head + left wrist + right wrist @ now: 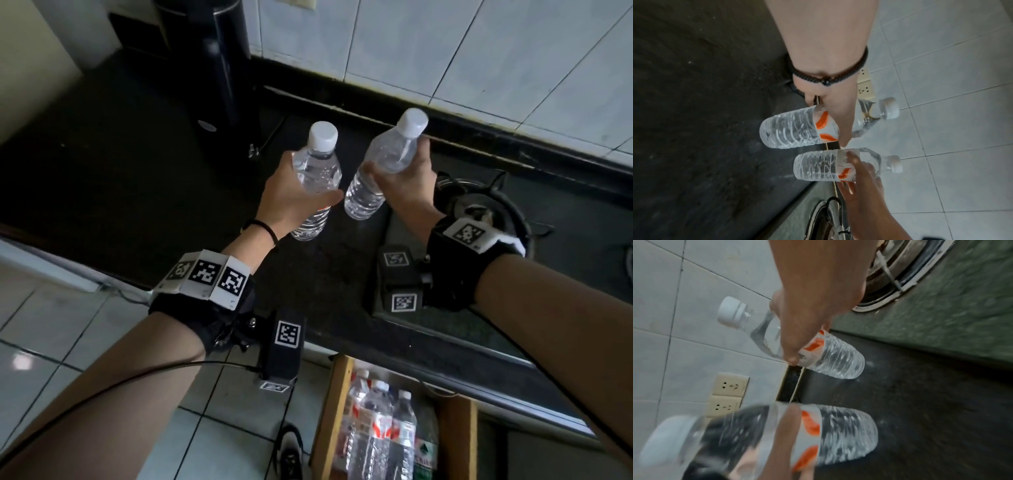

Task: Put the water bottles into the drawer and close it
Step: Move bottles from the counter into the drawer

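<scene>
Two clear water bottles with white caps and orange-marked labels are held above the dark countertop (102,164). My left hand (291,195) grips the left bottle (317,171) around its middle; the same bottle (795,128) shows in the left wrist view. My right hand (404,178) grips the right bottle (383,161), tilted with its cap toward the wall; the right wrist view shows that bottle (818,350) too. Below the counter's edge the wooden drawer (330,418) stands open with several bottles (380,431) lying in it.
A tall black appliance (219,65) stands at the back left of the counter. A gas burner (479,205) sits right of my right hand. The tiled wall (445,44) carries power sockets (729,386). A shoe (289,452) is on the floor tiles beside the drawer.
</scene>
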The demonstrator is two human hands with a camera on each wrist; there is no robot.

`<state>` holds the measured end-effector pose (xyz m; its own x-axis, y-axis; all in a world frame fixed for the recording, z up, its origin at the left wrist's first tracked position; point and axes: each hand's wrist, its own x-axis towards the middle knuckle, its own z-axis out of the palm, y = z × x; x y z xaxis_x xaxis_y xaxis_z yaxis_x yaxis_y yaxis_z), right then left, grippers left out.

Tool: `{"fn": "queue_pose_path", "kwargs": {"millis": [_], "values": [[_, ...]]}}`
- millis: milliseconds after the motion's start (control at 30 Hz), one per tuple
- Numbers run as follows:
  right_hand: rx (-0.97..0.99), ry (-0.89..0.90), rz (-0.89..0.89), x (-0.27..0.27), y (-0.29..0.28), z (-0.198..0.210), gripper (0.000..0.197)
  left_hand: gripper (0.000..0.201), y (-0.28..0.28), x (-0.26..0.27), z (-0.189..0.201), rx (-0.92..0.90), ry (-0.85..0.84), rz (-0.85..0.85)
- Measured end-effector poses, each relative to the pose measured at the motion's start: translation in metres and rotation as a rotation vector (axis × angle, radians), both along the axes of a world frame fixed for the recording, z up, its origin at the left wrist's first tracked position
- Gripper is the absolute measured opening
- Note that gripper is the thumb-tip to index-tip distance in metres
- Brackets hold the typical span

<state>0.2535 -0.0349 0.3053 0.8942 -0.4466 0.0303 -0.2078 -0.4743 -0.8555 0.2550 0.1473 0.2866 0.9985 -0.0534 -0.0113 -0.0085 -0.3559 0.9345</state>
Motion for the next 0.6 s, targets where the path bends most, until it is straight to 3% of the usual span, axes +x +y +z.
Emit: {"fn": "queue_pose_path", "kwargs": {"millis": [200, 300, 400, 600], "values": [[0.15, -0.032, 0.172, -0.06, -0.011, -0.008, 0.062, 0.061, -0.024, -0.029, 0.014, 0.054, 0.065, -0.031], [0.352, -0.052, 0.189, -0.094, -0.031, -0.009, 0.06, 0.054, -0.023, -0.058, 0.03, 0.111, 0.219, -0.28], [0.426, -0.015, 0.217, -0.13, -0.054, -0.006, 0.057, 0.04, -0.033, -0.096, 0.048, 0.13, 0.333, -0.61], [0.433, 0.118, 0.425, -0.207, -0.103, -0.002, 0.016, 0.072, -0.08, -0.167, 0.037, 0.038, 0.464, -0.897]]}}
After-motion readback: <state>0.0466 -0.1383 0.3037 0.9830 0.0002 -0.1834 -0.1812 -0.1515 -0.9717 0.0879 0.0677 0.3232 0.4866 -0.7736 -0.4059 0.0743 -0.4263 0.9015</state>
